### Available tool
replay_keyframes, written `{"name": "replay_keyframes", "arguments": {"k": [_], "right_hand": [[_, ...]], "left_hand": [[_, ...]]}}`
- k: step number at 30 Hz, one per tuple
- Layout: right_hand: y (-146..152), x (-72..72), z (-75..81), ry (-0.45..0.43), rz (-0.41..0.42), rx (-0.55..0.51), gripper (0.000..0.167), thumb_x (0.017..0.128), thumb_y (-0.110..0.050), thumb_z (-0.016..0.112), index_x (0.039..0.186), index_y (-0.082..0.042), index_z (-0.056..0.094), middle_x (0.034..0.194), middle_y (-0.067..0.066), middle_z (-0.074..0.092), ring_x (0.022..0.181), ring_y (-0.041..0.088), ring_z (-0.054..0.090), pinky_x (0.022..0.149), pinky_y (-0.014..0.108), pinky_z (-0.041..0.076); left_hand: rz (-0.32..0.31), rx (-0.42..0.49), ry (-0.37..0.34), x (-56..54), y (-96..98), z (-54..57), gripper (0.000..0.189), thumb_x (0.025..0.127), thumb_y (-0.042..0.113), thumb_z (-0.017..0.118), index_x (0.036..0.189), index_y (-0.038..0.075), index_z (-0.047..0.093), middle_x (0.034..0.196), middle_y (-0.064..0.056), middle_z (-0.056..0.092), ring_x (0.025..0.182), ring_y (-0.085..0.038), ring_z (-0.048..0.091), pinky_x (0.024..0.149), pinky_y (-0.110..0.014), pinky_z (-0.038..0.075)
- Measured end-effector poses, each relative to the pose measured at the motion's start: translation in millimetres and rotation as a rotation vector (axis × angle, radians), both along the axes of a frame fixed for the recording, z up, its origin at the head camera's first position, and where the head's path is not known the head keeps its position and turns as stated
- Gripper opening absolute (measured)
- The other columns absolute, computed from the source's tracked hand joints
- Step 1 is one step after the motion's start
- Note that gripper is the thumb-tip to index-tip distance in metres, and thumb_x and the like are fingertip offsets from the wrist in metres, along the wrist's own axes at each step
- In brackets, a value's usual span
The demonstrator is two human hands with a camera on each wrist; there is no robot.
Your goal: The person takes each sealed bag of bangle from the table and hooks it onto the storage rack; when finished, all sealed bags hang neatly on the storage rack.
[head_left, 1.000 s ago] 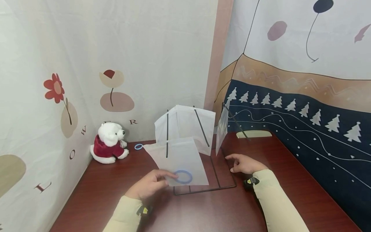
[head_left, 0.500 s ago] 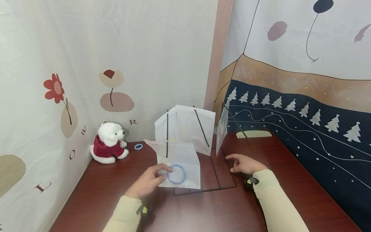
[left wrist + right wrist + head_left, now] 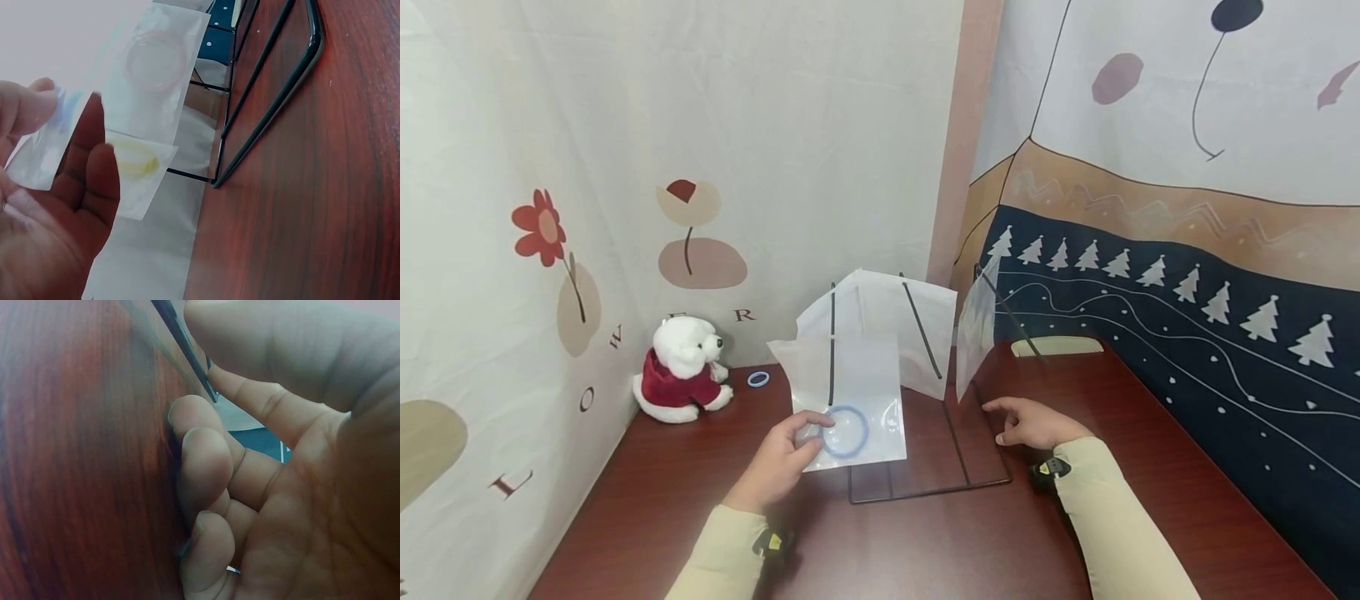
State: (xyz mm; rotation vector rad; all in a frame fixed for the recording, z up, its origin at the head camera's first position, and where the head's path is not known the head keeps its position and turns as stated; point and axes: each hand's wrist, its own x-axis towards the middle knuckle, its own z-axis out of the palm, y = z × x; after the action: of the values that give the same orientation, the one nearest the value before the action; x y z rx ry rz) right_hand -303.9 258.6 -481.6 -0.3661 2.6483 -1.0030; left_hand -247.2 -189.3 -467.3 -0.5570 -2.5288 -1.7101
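My left hand (image 3: 777, 464) pinches the near left edge of a translucent plastic bag (image 3: 865, 383) between thumb and fingers. A blue ring (image 3: 865, 433) shows inside that bag, beside the fingertips. The bag overlaps the front left prong (image 3: 832, 358) of a black wire rack (image 3: 925, 495). In the left wrist view, other bags behind it show a pinkish ring (image 3: 128, 65) and a yellow ring (image 3: 149, 165). My right hand (image 3: 1033, 423) rests low at the rack's right side, index fingertip and thumb against the base rod, the other fingers bent on the tabletop.
More white bags (image 3: 917, 325) hang at the rack's rear and one bag (image 3: 977, 333) at its right. A white plush bear (image 3: 685, 375) in red and a small blue ring (image 3: 758, 379) sit left on the wooden table (image 3: 925, 550). Printed curtains stand behind.
My left hand has moved the bag with the blue ring left and slightly up, turning it to face forward and overlap more of the front prong area. My right hand stays in place.
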Motion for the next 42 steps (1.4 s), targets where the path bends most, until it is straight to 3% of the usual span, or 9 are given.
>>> {"name": "replay_keyframes", "arguments": {"k": [5,14,18,20,26,30,31,35,42], "right_hand": [[-1.0,0.0,1.6,-0.007,0.0,-0.002,0.058,0.09,-0.007,0.079,0.144,-0.01,0.061,0.075,0.003,0.059,0.068,0.019,0.055,0.062,0.035,0.047],[-1.6,0.3,3.9,0.004,0.006,0.003,0.06,0.088,-0.006,0.08,0.144,-0.01,0.061,0.076,0.004,0.06,0.069,0.019,0.055,0.062,0.035,0.047],[-0.9,0.0,3.8,0.004,0.013,-0.001,0.06,0.088,-0.007,0.08,0.145,-0.01,0.061,0.075,0.003,0.059,0.068,0.018,0.055,0.062,0.035,0.047],[-0.6,-0.2,3.8,0.004,0.018,-0.005,0.059,0.088,-0.006,0.08,0.144,-0.009,0.061,0.074,0.003,0.059,0.067,0.018,0.054,0.062,0.035,0.047],[-0.4,-0.1,3.9,0.005,0.023,-0.008,0.059,0.088,-0.007,0.08,0.144,-0.009,0.061,0.073,0.002,0.058,0.066,0.018,0.054,0.061,0.035,0.046],[-0.5,0.5,4.0,0.0,0.017,-0.009,0.059,0.088,-0.006,0.08,0.145,-0.01,0.061,0.073,0.002,0.058,0.066,0.018,0.054,0.061,0.035,0.046],[-0.6,0.6,4.0,0.0,0.016,-0.01,0.059,0.088,-0.006,0.08,0.145,-0.01,0.061,0.073,0.003,0.058,0.066,0.018,0.054,0.061,0.035,0.046],[-0.6,0.6,3.2,-0.001,0.011,-0.01,0.059,0.089,-0.006,0.08,0.144,-0.01,0.061,0.072,0.002,0.058,0.066,0.018,0.053,0.061,0.035,0.046],[-0.4,0.2,1.5,-0.01,0.0,-0.014,0.059,0.089,-0.007,0.08,0.145,-0.011,0.061,0.072,0.003,0.057,0.065,0.018,0.053,0.061,0.034,0.046]], "left_hand": [[0.083,-0.01,0.051,-0.5,0.3,-0.2,0.028,0.095,-0.004,0.063,0.119,0.009,0.073,0.129,-0.021,0.065,0.055,-0.006,0.04,0.053,-0.023,0.044],[0.136,0.012,0.009,-2.1,-0.4,0.2,0.028,0.097,-0.005,0.062,0.119,0.009,0.073,0.134,-0.018,0.065,0.047,-0.006,0.032,0.047,-0.023,0.04],[0.135,0.009,0.0,-2.3,-0.4,-0.4,0.027,0.097,-0.004,0.065,0.118,0.009,0.073,0.135,-0.018,0.065,0.058,-0.01,0.044,0.053,-0.024,0.046],[0.138,0.007,0.001,-2.5,-0.3,-0.7,0.026,0.097,-0.003,0.066,0.118,0.01,0.073,0.135,-0.017,0.065,0.07,-0.013,0.051,0.057,-0.025,0.049],[0.176,0.004,0.049,-2.9,0.8,-1.7,0.026,0.095,-0.004,0.066,0.117,0.009,0.073,0.133,-0.016,0.067,0.102,-0.019,0.058,0.071,-0.021,0.052],[0.221,0.003,0.089,-3.1,2.1,-1.8,0.026,0.095,-0.004,0.067,0.117,0.007,0.075,0.132,-0.014,0.07,0.106,-0.02,0.057,0.076,-0.019,0.049],[0.235,0.005,0.096,-2.9,2.3,-1.6,0.026,0.095,-0.004,0.067,0.117,0.008,0.075,0.131,-0.014,0.071,0.102,-0.021,0.057,0.072,-0.02,0.048],[0.286,0.026,0.086,-2.4,2.9,-1.3,0.022,0.097,-0.002,0.067,0.115,0.008,0.077,0.126,-0.012,0.073,0.107,-0.022,0.059,0.078,-0.018,0.051],[0.301,0.055,0.067,-2.1,3.7,-0.8,0.021,0.098,-0.001,0.068,0.115,0.004,0.079,0.129,-0.017,0.072,0.113,-0.027,0.062,0.08,-0.017,0.053]]}}
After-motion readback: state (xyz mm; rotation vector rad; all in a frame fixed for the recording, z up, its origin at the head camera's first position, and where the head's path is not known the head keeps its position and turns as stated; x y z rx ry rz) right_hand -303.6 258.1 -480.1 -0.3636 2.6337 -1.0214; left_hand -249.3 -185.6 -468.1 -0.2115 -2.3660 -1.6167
